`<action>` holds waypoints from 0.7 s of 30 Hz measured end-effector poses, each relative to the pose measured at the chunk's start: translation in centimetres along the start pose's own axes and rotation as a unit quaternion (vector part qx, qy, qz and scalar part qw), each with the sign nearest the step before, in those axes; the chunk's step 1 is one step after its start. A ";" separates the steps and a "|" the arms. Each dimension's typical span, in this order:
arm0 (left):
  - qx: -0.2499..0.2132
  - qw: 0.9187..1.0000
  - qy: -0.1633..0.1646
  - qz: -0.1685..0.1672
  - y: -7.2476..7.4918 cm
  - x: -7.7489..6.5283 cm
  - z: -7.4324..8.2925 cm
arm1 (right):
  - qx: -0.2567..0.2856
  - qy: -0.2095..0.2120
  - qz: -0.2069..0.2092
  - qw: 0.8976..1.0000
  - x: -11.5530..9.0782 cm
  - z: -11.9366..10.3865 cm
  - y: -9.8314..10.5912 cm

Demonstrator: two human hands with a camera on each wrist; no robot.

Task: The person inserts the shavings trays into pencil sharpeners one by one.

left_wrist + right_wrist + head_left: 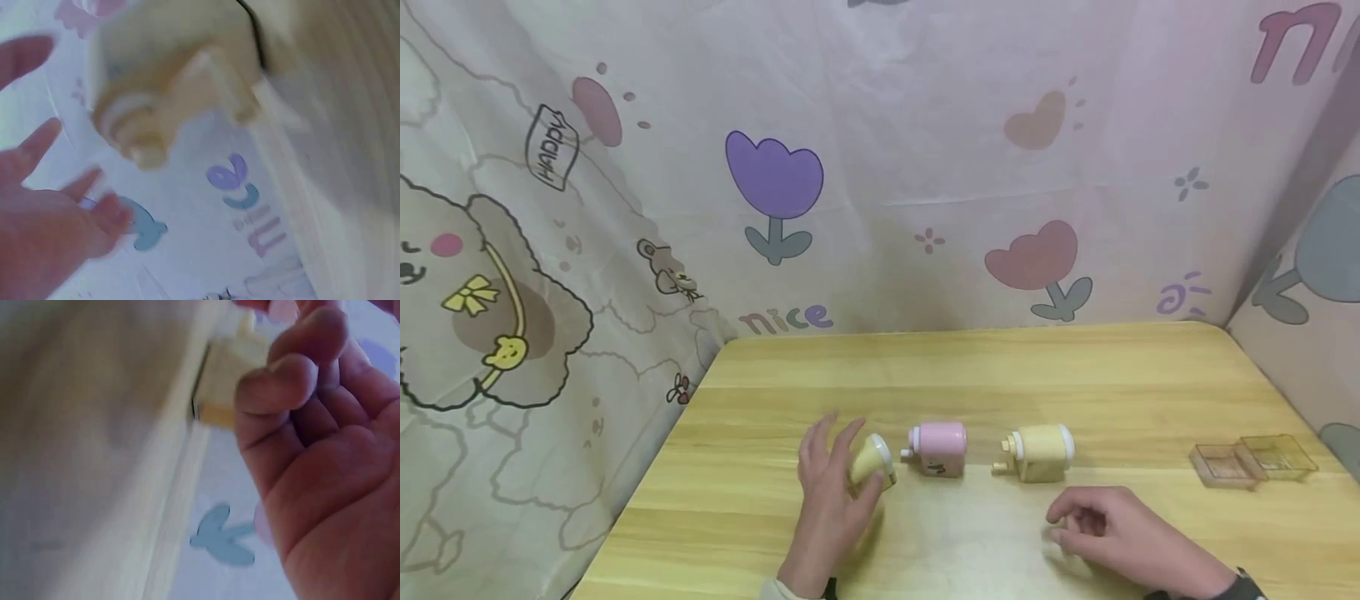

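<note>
A small yellow hand-crank pencil sharpener (867,460) with a white ring stands slanted at the left. My left hand (831,492) is spread around it, thumb overlapping its near side in the head view. In the left wrist view, a gap shows between the fingers and the blurred sharpener (181,37), whose crank faces the camera. A pink sharpener (942,450) sits in the middle, and another yellow one (1045,454) to its right. Below that, my right hand (1108,529) hovers with loosely curled fingers and holds nothing. A yellow sharpener (219,381) shows partly behind its fingers.
Two clear open boxes, one pinkish (1225,467) and one yellow (1277,458), lie together at the table's right side. The wood-grain table (970,367) meets a printed cloth (895,167) along its back edge. More cloth hangs at both sides.
</note>
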State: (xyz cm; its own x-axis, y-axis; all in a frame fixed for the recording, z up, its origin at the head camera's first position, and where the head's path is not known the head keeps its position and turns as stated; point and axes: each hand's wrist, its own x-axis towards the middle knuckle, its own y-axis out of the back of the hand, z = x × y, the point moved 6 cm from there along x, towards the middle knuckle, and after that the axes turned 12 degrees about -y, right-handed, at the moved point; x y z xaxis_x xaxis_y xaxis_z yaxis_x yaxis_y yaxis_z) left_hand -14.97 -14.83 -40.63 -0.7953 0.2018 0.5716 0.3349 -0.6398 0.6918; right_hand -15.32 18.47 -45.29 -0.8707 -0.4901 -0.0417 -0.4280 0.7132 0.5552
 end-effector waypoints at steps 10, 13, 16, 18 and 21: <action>-0.143 0.976 -0.123 -0.105 -3.8 -0.4 4.0 | -0.122 -0.150 0.156 0.969 -1.8 4.1 6.0; -0.146 0.971 -0.074 -0.177 -5.0 -0.9 3.7 | -0.154 -0.179 0.192 0.952 -2.3 5.4 7.6; -0.137 0.966 -0.052 -0.214 -5.5 -1.3 3.6 | -0.184 -0.186 0.218 0.940 -2.8 6.4 9.0; -0.131 0.964 -0.054 -0.226 -5.7 -1.4 3.7 | -0.198 -0.183 0.236 0.933 -3.1 6.8 9.6; -0.125 0.962 -0.060 -0.233 -5.7 -1.5 3.8 | -0.209 -0.165 0.268 0.926 -3.5 7.2 10.0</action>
State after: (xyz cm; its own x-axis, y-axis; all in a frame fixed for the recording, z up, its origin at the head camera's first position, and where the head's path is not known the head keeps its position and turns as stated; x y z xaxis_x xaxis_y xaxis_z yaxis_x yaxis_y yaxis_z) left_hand -13.77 -8.64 -43.79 -0.7603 0.5852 0.2818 -0.1883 -0.6139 0.7666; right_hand -18.32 30.91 -45.63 -0.9870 0.1070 0.1198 0.1582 0.5189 0.8401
